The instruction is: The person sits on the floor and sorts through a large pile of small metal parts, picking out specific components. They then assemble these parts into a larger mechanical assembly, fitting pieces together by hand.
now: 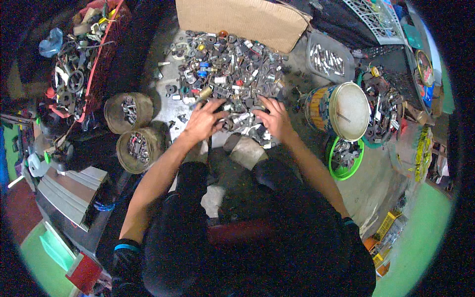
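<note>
two round buckets (144, 110) at left hold small metal parts (130, 112); a clear tray (348, 64) holds silvery cylinders (327, 60), a green basin (341, 176) metal pieces (345, 153). both forearms (161, 185) reach forward; the left hand (204, 122) and right hand (275, 119) lie palm-down, fingers (215, 104) spread, at the near side of the mixed parts pile (242, 64) on the floor (368, 190).

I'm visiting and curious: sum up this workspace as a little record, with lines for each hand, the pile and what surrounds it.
Left hand: fingers spread at the pile; whether it holds a piece is unclear
Right hand: fingers spread at the pile; also unclear
Pile: mixed small parts, many dark or silvery
Beyond it: cardboard
To its left: two round tubs of pieces; red-edged crate
To its right: tray of silvery pieces; pale-topped drum; green basin
</note>
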